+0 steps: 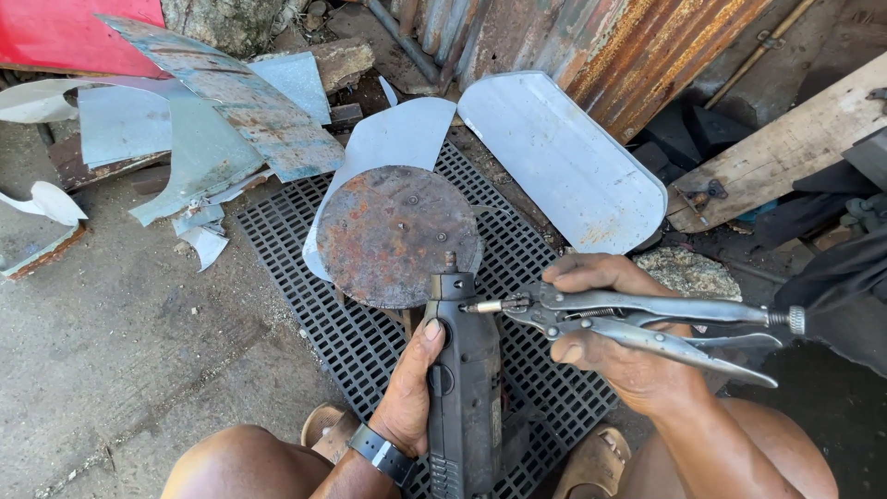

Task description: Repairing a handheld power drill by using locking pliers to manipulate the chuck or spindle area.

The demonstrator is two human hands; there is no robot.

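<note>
My left hand (411,393) grips the body of a dark angle grinder (462,388) that points away from me, its bare spindle at the top. My right hand (614,346) holds silver locking pliers (637,319), whose jaws clamp a small bolt-like part at the grinder's head. Just beyond the grinder lies a rusty round metal disc (397,236) on a small stand over a black plastic grid mat (370,342). A dark watch sits on my left wrist.
Cut sheet-metal pieces lie around: a rounded grey panel (564,162) at the back right, curved offcuts (212,139) at the back left. Rusty corrugated sheet (637,46), a wooden plank (785,148) and concrete floor (120,351) surround the mat. My knees and sandalled feet are at the bottom.
</note>
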